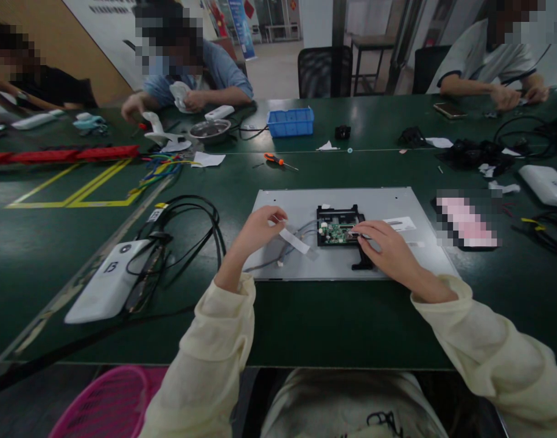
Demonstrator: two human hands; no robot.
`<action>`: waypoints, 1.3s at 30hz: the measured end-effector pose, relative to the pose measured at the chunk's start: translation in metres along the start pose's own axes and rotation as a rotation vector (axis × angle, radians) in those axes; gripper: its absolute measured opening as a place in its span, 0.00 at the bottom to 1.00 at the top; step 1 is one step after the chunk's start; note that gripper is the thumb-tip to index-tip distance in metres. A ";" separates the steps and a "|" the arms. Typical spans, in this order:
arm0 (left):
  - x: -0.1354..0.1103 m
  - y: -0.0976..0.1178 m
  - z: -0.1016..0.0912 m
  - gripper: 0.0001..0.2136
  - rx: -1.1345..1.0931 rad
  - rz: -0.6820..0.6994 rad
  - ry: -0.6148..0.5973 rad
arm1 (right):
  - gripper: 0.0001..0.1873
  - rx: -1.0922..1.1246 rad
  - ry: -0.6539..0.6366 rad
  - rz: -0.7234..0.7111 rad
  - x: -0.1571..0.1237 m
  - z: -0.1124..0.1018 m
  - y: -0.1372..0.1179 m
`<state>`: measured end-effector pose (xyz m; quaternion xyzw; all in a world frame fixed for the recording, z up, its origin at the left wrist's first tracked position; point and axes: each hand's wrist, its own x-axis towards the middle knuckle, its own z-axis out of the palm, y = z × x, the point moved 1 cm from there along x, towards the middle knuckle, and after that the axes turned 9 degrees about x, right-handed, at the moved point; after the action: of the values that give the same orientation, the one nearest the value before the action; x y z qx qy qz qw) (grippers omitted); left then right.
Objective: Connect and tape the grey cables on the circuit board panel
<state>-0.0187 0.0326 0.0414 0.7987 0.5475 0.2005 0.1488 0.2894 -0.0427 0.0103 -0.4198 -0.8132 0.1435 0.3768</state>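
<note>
Between the thumb and fingers of my left hand [264, 230] is a strip of white tape [295, 241], its free end slanting down to the right. A grey flat panel [301, 201] lies on the table in front of me. On it sits a black plastic frame [337, 213] with a green circuit board [336, 233] inside. My right hand [388, 246] rests at the right side of the frame, fingertips by the board; whether they grip anything is hidden. Grey cables [264, 263] run from the board leftward under the tape.
Left lies a white power bank [107, 283] with coiled black cables [200, 207]. An orange screwdriver [278, 160] and blue basket [290, 122] are beyond the panel. A pink-screened phone [467, 222] lies right. Co-workers sit across the table. A pink basket [105, 407] stands below the front edge.
</note>
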 end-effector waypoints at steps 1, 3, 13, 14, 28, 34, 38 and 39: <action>-0.001 0.003 -0.001 0.08 0.004 0.016 0.024 | 0.14 -0.001 0.000 -0.003 0.000 0.000 0.000; -0.003 0.010 -0.004 0.07 0.010 0.060 0.030 | 0.14 -0.006 -0.006 -0.010 0.001 0.000 -0.001; -0.007 0.025 0.005 0.06 0.099 0.197 -0.299 | 0.16 -0.030 -0.054 -0.054 0.002 0.002 -0.006; -0.007 0.024 0.007 0.07 0.099 0.194 -0.305 | 0.16 -0.037 -0.057 -0.069 0.003 0.002 -0.007; -0.009 0.017 0.010 0.11 0.052 0.153 -0.331 | 0.19 -0.160 -0.386 -0.398 0.035 0.055 -0.064; -0.008 0.014 0.012 0.07 0.030 0.182 -0.313 | 0.17 -0.162 -0.358 -0.438 0.028 0.071 -0.063; -0.007 0.013 0.012 0.06 0.026 0.179 -0.312 | 0.17 -0.156 -0.326 -0.440 0.024 0.074 -0.062; -0.007 0.013 0.012 0.06 0.028 0.177 -0.312 | 0.17 -0.157 -0.322 -0.440 0.024 0.074 -0.062</action>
<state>-0.0044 0.0213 0.0356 0.8673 0.4479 0.0787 0.2025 0.1910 -0.0553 0.0061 -0.2328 -0.9427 0.0595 0.2314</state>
